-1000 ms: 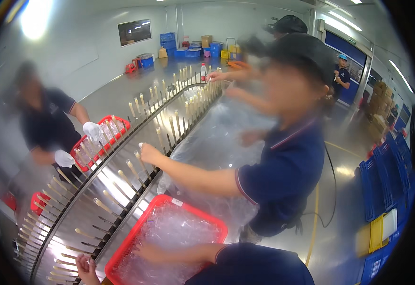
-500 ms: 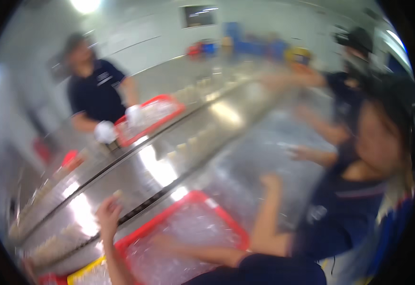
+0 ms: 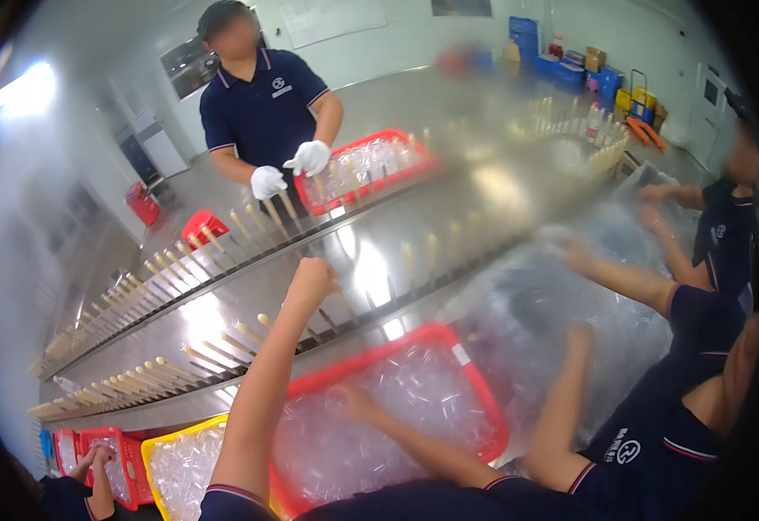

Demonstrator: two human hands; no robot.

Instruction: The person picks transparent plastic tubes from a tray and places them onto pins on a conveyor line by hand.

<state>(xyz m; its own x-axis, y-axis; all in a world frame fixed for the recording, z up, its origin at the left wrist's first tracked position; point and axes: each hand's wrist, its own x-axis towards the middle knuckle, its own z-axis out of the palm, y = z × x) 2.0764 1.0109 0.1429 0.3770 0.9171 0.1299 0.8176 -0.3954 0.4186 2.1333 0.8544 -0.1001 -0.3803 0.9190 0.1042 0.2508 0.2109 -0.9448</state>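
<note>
The left hand [image 3: 314, 280] is raised over the metal tabletop [image 3: 149, 330] at the near row of pegs [image 3: 249, 332], its back turned to the view and its fingers curled; whether it grips anything I cannot tell. The right hand [image 3: 355, 404] lies blurred among the clear tubes [image 3: 423, 391], so its grip cannot be told either. Those tubes fill the red basket [image 3: 485, 395], which sits just beside the dark rail [image 3: 331, 335] that carries the near pegs.

The left forearm cuts across the rail and the basket's left side, hiding some pegs and tubes. Left of it, the yellow basket [image 3: 180, 431] holds more clear pieces; farther left, a co-worker's hands [image 3: 101, 456] are over small red baskets [image 3: 141, 478]. Right of the red basket, clear plastic sheeting [image 3: 531, 300] covers the near side, with other co-workers' bare arms reaching over it.

Across the tabletop runs a far row of pegs. Behind it a co-worker [image 3: 266, 108] in white gloves [image 3: 312, 158] stands at a far red basket [image 3: 429, 158] of clear pieces, some pegs showing in front of it. A bottle [image 3: 594, 122] stands near the pegs at the far right end, with blue crates [image 3: 522, 39] and an orange cart [image 3: 646, 135] beyond.
</note>
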